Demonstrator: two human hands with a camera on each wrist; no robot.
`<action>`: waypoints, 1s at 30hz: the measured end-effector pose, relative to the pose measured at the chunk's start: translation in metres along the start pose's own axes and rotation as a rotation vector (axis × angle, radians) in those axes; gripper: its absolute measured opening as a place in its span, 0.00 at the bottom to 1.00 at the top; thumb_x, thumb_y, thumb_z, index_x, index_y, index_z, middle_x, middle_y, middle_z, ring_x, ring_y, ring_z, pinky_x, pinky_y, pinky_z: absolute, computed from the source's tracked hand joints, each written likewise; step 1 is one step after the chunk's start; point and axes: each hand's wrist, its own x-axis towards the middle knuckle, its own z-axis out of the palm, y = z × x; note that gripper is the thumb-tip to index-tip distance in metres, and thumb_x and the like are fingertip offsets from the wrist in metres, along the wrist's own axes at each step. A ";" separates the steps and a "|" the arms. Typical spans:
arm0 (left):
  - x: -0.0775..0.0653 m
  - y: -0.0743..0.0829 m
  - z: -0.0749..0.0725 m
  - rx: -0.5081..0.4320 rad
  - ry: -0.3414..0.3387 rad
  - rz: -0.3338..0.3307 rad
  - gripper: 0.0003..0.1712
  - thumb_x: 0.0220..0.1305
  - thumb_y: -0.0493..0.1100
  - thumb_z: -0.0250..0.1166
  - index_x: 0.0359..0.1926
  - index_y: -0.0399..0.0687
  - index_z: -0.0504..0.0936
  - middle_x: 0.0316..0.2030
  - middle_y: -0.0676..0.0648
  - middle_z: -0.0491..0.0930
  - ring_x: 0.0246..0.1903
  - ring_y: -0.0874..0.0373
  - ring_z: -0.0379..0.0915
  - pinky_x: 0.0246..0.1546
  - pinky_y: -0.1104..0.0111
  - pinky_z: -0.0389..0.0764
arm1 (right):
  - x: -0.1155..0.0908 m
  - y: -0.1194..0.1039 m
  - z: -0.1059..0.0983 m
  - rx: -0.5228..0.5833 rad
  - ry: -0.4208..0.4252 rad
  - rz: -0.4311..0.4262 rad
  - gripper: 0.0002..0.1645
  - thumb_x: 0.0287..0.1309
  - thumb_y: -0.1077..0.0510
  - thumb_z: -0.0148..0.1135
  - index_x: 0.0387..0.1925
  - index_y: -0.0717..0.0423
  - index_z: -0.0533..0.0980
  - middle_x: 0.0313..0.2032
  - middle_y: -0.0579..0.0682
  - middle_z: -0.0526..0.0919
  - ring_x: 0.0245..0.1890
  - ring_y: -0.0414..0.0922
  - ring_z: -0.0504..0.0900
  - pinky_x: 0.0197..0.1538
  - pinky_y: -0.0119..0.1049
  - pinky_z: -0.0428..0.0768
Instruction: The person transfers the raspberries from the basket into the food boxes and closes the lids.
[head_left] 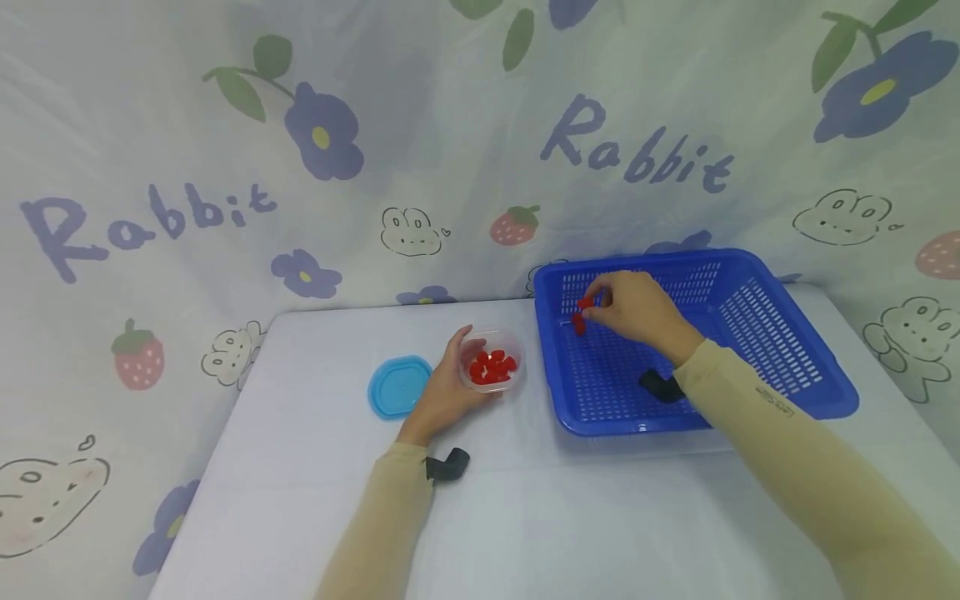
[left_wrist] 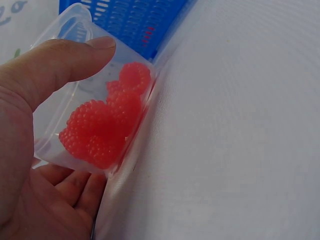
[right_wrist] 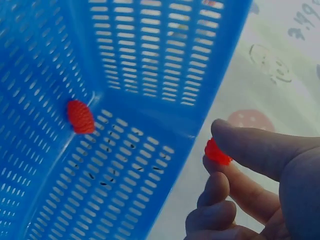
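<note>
My left hand (head_left: 444,390) grips a clear plastic tub (head_left: 516,343) standing on the white table, thumb on one side and fingers round the other. Inside the tub lie several red raspberries (left_wrist: 102,125), seen through its wall in the left wrist view. Over the left part of a blue slotted basket (head_left: 611,379), my right hand (head_left: 639,307) pinches one raspberry (right_wrist: 218,153) between thumb and forefinger. Another raspberry (right_wrist: 80,118) rests at the foot of the basket's wall, beneath the held one in the head view.
A light blue lid (head_left: 400,388) lies flat left of the tub. The basket takes up the table's back right. Behind the table hangs a printed cloth (head_left: 465,150) with flowers and rabbits. Dark wrist-worn pieces (head_left: 452,465) jut from both sleeves.
</note>
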 end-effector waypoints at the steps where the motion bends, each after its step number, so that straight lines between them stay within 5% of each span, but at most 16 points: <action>1: 0.000 0.000 0.000 -0.001 0.000 0.003 0.61 0.39 0.58 0.76 0.70 0.65 0.47 0.61 0.60 0.65 0.61 0.62 0.59 0.54 0.51 0.71 | -0.001 -0.001 0.000 -0.001 0.015 -0.002 0.18 0.53 0.51 0.65 0.44 0.56 0.79 0.28 0.51 0.80 0.21 0.44 0.74 0.23 0.36 0.72; 15: 0.002 -0.004 0.000 0.011 0.001 0.021 0.61 0.39 0.59 0.75 0.70 0.66 0.47 0.61 0.61 0.65 0.61 0.61 0.59 0.53 0.52 0.72 | -0.014 -0.028 0.006 0.113 0.209 -0.054 0.14 0.53 0.50 0.65 0.40 0.51 0.80 0.24 0.46 0.77 0.12 0.43 0.66 0.15 0.35 0.63; 30: 0.001 -0.004 0.001 0.001 -0.002 0.007 0.61 0.39 0.60 0.75 0.70 0.66 0.47 0.61 0.61 0.65 0.62 0.61 0.59 0.55 0.51 0.70 | -0.020 -0.060 0.005 0.183 0.158 -0.098 0.14 0.52 0.50 0.66 0.39 0.50 0.80 0.22 0.45 0.75 0.16 0.43 0.68 0.18 0.35 0.65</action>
